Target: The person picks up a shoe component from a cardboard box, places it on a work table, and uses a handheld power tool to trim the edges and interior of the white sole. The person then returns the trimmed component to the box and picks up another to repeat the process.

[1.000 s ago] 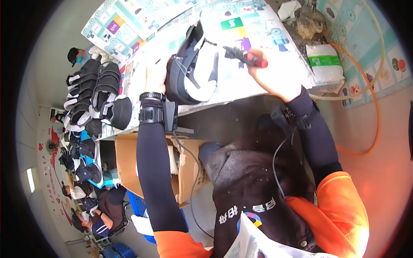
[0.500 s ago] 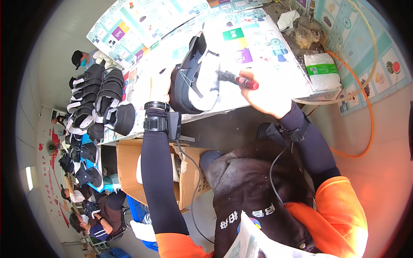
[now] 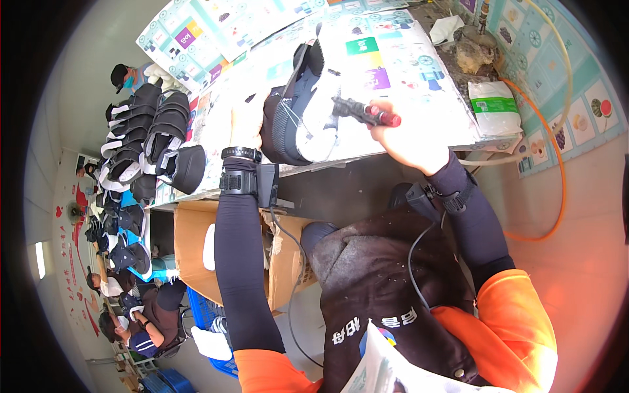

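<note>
Colourful printed sheets cover the work table, which fills the top of the view. On it lies a dark shoe with a white sole, tipped on its side near the table's front edge. The left hand rests against the shoe's left side and holds it steady; how far the fingers curl I cannot tell, since the shoe hides them. The right hand is closed around a tool with a red handle, and its dark tip touches the white sole.

Half a second ago the shoe and both hands sat about the same way, but the red tool has slid a little closer to the shoe. The whole table also looks nearer the top of the picture than a second ago.

A white bag with a green label lies on the right end of the table. More black shoes are stacked on the left end. A cardboard box stands under the table.
</note>
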The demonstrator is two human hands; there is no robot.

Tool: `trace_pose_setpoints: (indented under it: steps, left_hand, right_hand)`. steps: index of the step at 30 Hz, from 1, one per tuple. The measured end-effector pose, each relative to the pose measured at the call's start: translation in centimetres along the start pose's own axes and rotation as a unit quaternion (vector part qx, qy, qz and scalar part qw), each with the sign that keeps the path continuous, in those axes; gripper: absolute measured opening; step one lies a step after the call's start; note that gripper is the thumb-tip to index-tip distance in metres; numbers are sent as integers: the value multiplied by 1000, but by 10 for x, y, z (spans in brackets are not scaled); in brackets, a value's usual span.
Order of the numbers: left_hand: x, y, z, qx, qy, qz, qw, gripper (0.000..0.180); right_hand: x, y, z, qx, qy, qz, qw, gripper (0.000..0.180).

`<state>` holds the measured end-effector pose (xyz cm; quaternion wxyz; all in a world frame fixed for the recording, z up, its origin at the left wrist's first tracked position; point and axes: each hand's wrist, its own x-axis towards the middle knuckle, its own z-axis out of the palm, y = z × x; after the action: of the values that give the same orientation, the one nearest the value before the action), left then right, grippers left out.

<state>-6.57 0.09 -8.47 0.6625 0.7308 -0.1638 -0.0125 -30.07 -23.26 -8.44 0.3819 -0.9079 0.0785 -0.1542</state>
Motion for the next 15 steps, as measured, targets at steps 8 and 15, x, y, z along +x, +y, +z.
trace_pose_setpoints:
  steps: [8, 15]
  left_hand:
    - [-14, 9, 0, -26, 7, 36, 999, 30]
    - [-20, 2, -2, -38, 29, 54, 997, 29]
  right_hand:
    - [-6, 17, 17, -57, 148, -201, 967, 24]
    - [-14, 10, -3, -45, 51, -73, 995, 29]
